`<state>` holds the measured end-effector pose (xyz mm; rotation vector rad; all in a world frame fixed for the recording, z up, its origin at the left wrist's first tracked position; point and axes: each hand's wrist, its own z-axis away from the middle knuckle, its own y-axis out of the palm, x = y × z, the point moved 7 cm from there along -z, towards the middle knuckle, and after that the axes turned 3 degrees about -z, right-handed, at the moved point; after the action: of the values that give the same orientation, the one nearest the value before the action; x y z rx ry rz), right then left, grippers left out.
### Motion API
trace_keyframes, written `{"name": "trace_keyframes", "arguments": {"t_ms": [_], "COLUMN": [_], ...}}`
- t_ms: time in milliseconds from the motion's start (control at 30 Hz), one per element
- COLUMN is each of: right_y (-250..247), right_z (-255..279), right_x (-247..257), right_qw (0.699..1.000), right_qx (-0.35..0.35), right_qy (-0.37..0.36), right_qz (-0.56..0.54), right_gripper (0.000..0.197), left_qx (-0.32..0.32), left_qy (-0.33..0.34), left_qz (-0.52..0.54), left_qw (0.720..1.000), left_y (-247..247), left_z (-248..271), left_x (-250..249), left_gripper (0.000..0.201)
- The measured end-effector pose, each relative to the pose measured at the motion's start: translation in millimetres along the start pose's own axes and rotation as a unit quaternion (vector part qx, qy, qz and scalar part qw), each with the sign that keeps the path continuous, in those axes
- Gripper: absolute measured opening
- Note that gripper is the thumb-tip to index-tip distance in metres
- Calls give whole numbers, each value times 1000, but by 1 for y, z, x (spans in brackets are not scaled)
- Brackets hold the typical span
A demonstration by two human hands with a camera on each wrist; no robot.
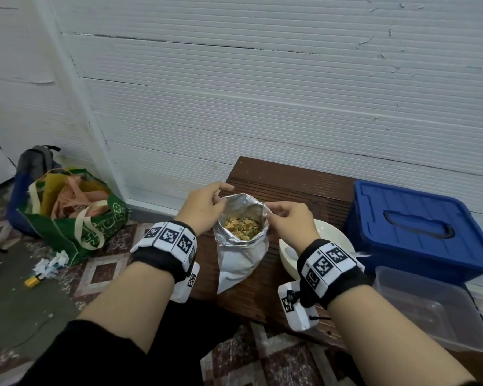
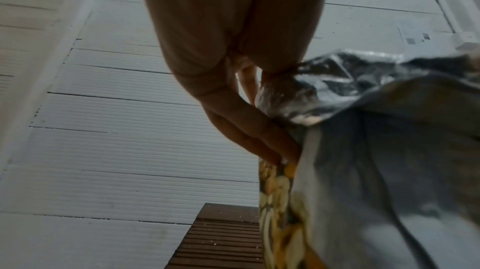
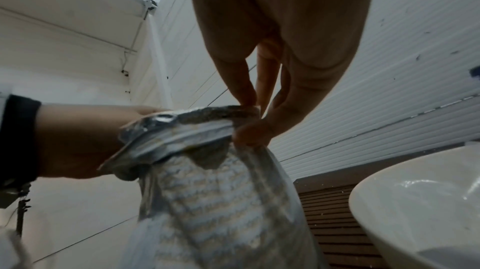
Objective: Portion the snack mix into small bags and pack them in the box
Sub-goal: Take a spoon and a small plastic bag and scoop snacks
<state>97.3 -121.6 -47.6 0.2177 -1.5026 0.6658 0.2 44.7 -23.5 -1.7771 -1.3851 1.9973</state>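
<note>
A silver foil snack bag stands on the brown table, its mouth pulled wide, with yellow and green snack mix showing inside. My left hand pinches the left rim of the bag. My right hand pinches the right rim between thumb and fingers. A white bowl sits just right of the bag, partly behind my right wrist. At the table's right edge lie a blue lidded box and a clear plastic container.
A white ribbed wall runs close behind the table. On the tiled floor to the left stand a green tote bag full of cloth, a grey backpack, crumpled paper and a small yellow object.
</note>
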Motion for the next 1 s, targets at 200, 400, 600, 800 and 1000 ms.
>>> {"name": "trace_keyframes", "arguments": {"t_ms": [200,400,600,800,1000], "right_y": [-5,-26,-42,-38,-26], "right_z": [-14,-3,22,37,50], "right_x": [-1,-17,-51,-68,-72], "right_qw": [999,998,913,890,906], "right_qx": [-27,-6,89,93,131], "right_qy": [-26,14,48,41,17], "right_qz": [16,56,396,445,402], "right_gripper": [18,18,20,17,12], "left_qx": [-30,-31,-21,-20,-11], "left_qy": [-24,-50,-60,-60,-56], "left_qz": [28,20,36,39,38], "left_qw": [999,998,997,997,998], "left_y": [2,9,14,15,19], "left_z": [-6,-10,-4,2,10], "left_x": [3,6,5,1,-2], "left_gripper": [17,16,27,33,41]}}
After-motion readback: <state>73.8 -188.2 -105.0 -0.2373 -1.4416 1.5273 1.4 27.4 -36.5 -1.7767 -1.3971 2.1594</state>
